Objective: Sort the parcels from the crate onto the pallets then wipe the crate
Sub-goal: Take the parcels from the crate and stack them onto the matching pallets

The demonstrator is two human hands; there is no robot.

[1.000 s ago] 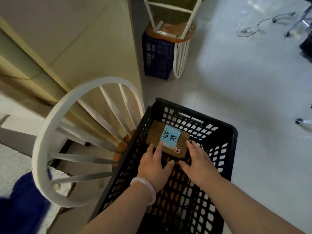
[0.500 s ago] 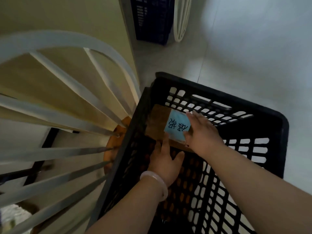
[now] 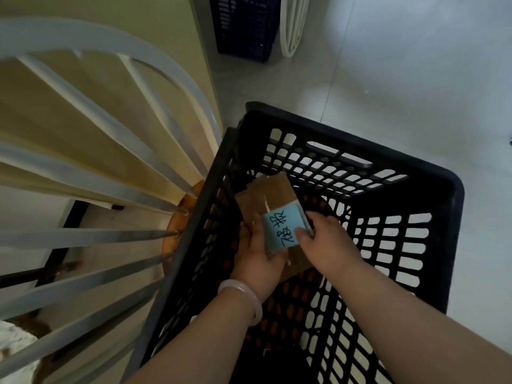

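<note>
A black slatted plastic crate [image 3: 432, 173] sits on a round wooden stool seat, filling the lower middle of the head view. Inside it both hands hold a brown cardboard parcel [image 3: 270, 195] that carries a light blue label with black handwriting. The parcel is tilted, its near end lifted off the crate floor. My left hand [image 3: 256, 259], with a pale bangle on the wrist, grips the parcel's left edge with the thumb on top. My right hand [image 3: 327, 245] grips its right edge, the thumb resting on the label. No other parcel shows in the crate.
A white spoked chair back [image 3: 110, 151] stands close on the left, against a beige wall [image 3: 83, 92]. A second dark blue crate [image 3: 243, 26] stands on the floor at the top, beside a white wire frame [image 3: 291, 29]. Pale tiled floor [image 3: 401, 79] spreads to the right.
Both hands have closed on the parcel and raised its near end from the crate floor, turning it toward me. The camera has dipped closer to the crate.
</note>
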